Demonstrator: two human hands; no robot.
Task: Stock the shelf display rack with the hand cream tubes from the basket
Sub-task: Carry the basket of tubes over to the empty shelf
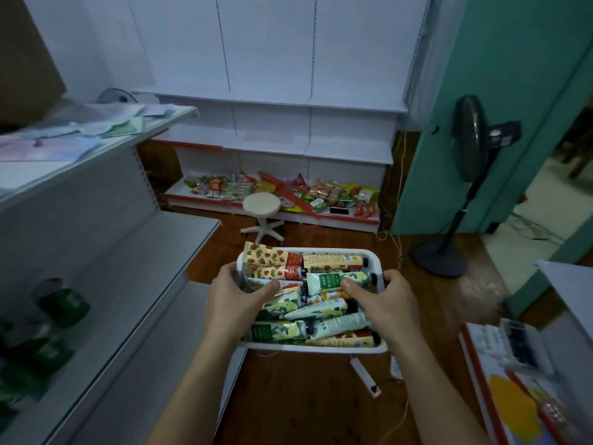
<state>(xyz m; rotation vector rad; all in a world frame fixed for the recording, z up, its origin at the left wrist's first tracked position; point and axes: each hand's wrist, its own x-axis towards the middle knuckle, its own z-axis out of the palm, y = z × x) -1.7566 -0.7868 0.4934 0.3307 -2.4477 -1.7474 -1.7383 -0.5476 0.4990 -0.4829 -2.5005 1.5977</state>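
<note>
1. Carrying stage: both hands hold a white basket [380, 266] in the air over the wooden floor [305, 396], nothing taken out of it yet.
2. Left hand [236, 300] grips the basket's left rim, thumb lying across the tubes inside; its fingers curl under the edge, out of sight.
3. Right hand [390, 303] grips the right rim the same way, thumb on a green-label tube, fingers wrapped around the outside.
4. Hand cream tubes [321, 308] fill the basket in a loose pile, strawberry-print ones at the far end, lemon and green prints nearer; count unclear.
5. Shelf display rack [106, 271] stands just left of the basket; its grey shelves show no tubes, only blurred green bottles [61, 303] at the lower left.
6. Progress judged: stocking not started, the whole load is left to place.
7. Background: wall shelving [349, 152] with snack packets [321, 191] on the bottom level, a round stool [261, 203], a standing fan [470, 139].
</note>
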